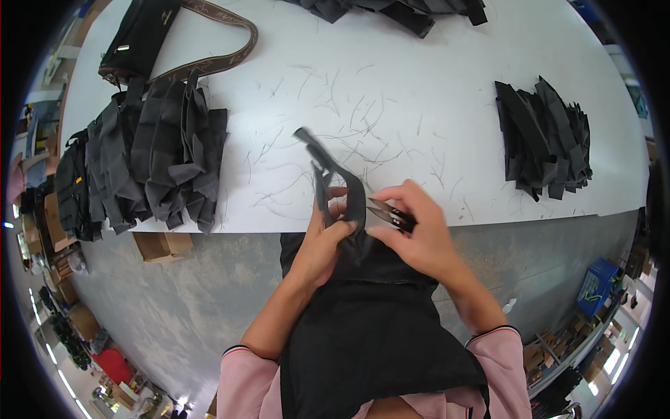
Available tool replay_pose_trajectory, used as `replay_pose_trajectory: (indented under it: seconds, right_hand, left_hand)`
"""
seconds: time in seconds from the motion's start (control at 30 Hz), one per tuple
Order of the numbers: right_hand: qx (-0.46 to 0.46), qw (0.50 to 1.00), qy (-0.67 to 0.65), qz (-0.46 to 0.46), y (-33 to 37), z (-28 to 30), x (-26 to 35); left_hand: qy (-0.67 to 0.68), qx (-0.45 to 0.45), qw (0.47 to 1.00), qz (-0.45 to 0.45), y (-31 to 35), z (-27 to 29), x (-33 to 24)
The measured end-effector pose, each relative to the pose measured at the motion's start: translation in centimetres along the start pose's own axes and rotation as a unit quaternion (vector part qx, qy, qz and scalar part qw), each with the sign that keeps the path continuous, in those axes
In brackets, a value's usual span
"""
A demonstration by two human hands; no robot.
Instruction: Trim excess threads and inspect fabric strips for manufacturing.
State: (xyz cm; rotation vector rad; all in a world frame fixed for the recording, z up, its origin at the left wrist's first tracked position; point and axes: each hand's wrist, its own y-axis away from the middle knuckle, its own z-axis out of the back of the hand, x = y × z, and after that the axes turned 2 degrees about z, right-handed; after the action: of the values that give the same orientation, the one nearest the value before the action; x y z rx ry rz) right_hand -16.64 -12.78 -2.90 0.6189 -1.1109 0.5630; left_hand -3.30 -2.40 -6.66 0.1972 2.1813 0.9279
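Note:
My left hand (324,241) is closed on a dark fabric piece (354,195) with long strap-like parts, which stands up over the table's near edge. In my right hand (421,227) is a small pair of thread snips (391,215) with dark handles. Their blades point left, close beside the fabric; whether they touch it I cannot tell. Cut black thread ends (363,119) lie scattered on the white table (419,63) beyond my hands.
Piles of dark fabric pieces lie at the left (164,146), the right (548,143) and the far edge (391,10). A black bag (139,38) with a brown patterned strap lies far left. Below the table are a cardboard box (164,246) and a blue crate (597,286).

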Motion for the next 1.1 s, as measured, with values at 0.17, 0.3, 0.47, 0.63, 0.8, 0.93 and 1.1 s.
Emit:
replay_pose_trajectory:
  seconds: [0.17, 0.3, 0.47, 0.63, 0.8, 0.93, 1.1]
  right_hand:
    - [-0.094, 0.977, 0.005, 0.192, -0.1, -3.9, -0.4]
    - [-0.016, 0.995, -0.017, 0.100, 2.2, -5.2, -2.0]
    - [-0.087, 0.995, -0.047, 0.031, 2.9, -5.7, -1.5]
    - [-0.136, 0.981, 0.086, 0.110, 3.1, -4.5, -0.4]
    - [-0.113, 0.952, 0.171, 0.227, 3.3, -4.0, -0.5]
    - [-0.121, 0.948, 0.171, 0.240, 3.1, -4.2, -0.6]
    - [-0.123, 0.955, 0.144, 0.229, 3.2, -4.2, -0.3]
  left_hand:
    - [0.116, 0.024, 0.993, -0.030, -0.3, -0.2, -0.9]
    - [0.141, 0.069, 0.985, -0.073, -1.0, 0.8, -1.3]
    - [0.315, 0.160, 0.934, -0.048, -1.8, 1.4, -1.6]
    - [0.407, 0.237, 0.879, -0.071, -2.0, 1.9, -1.7]
    - [0.395, 0.248, 0.882, -0.062, -2.1, 2.0, -1.2]
    - [0.398, 0.230, 0.885, -0.068, -1.9, 1.8, -1.3]
    - [0.379, 0.229, 0.894, -0.064, -1.7, 2.2, -1.2]
